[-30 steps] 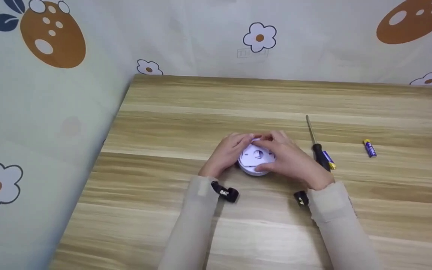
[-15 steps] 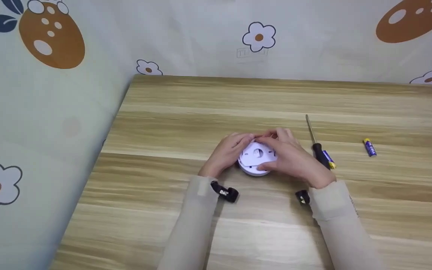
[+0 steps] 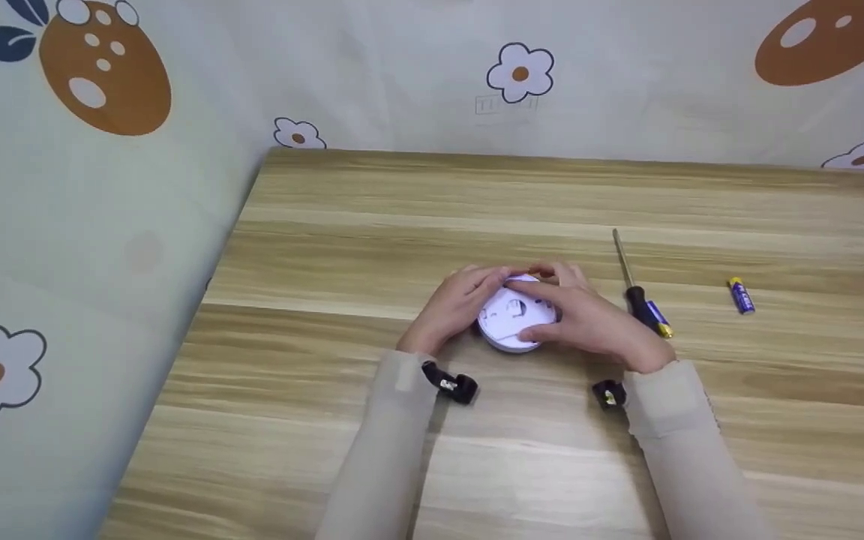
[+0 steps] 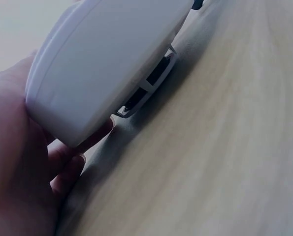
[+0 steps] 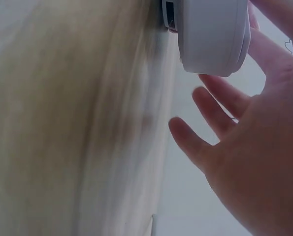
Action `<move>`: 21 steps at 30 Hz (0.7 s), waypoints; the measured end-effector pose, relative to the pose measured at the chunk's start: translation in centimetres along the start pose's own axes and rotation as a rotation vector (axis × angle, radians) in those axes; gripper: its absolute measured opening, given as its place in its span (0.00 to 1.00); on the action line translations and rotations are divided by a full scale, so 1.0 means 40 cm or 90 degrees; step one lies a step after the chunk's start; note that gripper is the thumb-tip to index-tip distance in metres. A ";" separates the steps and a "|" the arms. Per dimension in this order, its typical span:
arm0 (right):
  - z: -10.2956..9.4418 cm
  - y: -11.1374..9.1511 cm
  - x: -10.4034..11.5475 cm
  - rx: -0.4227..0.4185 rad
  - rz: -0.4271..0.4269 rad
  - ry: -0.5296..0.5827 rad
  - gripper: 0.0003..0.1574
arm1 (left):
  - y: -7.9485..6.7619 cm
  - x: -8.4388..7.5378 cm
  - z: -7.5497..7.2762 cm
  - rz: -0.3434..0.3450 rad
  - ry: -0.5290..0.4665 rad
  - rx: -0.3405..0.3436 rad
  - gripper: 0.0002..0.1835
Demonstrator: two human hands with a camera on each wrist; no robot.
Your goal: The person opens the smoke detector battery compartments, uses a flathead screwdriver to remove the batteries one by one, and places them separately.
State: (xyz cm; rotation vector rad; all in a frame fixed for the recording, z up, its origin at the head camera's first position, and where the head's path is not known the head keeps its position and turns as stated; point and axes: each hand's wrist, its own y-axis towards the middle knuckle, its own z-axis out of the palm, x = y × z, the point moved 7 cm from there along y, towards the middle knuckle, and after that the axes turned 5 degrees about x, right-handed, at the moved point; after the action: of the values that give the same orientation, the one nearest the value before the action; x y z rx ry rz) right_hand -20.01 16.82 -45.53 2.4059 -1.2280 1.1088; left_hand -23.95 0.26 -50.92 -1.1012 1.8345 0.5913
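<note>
A round white smoke detector (image 3: 513, 346) lies back up near the middle of the table, its mounting plate (image 3: 502, 319) on top. My left hand (image 3: 453, 304) curls around its left and far rim. From the right, my right hand (image 3: 593, 319) grips the plate, thumb at the near edge and forefinger across the far edge. The left wrist view has the detector's smooth side (image 4: 107, 54) with a dark slotted vent beneath, close over the wood. In the right wrist view, several fingers (image 5: 212, 113) spread apart below the detector's housing (image 5: 210, 39).
Right of the hands lies a black-handled screwdriver (image 3: 637, 304), partly over a blue and yellow battery (image 3: 663, 328). Another such battery (image 3: 741, 295) lies farther right. A flower-patterned wall covering (image 3: 402, 75) borders the table at the back and left.
The mounting plate has turned on the detector, so its straight near edge now slants up to the right. My right hand has shifted slightly right; the left has stayed put.
</note>
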 end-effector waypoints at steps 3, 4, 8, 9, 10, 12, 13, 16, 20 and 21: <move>0.004 0.001 -0.005 0.010 0.005 0.017 0.45 | -0.002 0.002 0.000 -0.017 -0.001 0.001 0.25; 0.004 0.001 -0.007 0.011 0.009 0.022 0.46 | -0.002 0.004 0.000 -0.023 -0.002 0.002 0.25; 0.002 0.002 -0.010 0.012 0.013 0.042 0.46 | 0.007 0.021 0.003 -0.033 -0.003 0.001 0.26; 0.002 0.002 -0.009 0.013 0.013 0.046 0.46 | 0.008 0.023 0.004 -0.027 0.001 0.001 0.26; 0.001 0.001 -0.009 0.012 0.012 0.050 0.46 | 0.011 0.028 0.006 -0.023 0.005 0.001 0.25; 0.001 0.001 -0.006 0.013 0.013 0.052 0.45 | 0.017 0.035 0.009 -0.009 0.018 0.000 0.24; 0.001 0.001 -0.004 0.011 0.014 0.049 0.44 | 0.019 0.036 0.010 -0.002 0.025 -0.001 0.23; -0.002 0.002 0.003 0.000 0.022 0.032 0.42 | 0.025 0.041 0.014 0.003 0.037 -0.001 0.22; -0.003 0.003 0.008 -0.018 0.031 0.012 0.40 | 0.020 0.029 0.011 -0.003 0.027 -0.005 0.21; -0.004 0.003 0.009 -0.022 0.032 0.009 0.40 | 0.017 0.022 0.009 -0.002 0.022 -0.005 0.21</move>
State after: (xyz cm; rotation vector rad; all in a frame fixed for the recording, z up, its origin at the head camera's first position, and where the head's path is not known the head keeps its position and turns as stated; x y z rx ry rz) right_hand -20.03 16.62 -45.20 2.3505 -1.2993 1.1077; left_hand -24.56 0.47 -51.88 -1.1261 1.8617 0.5815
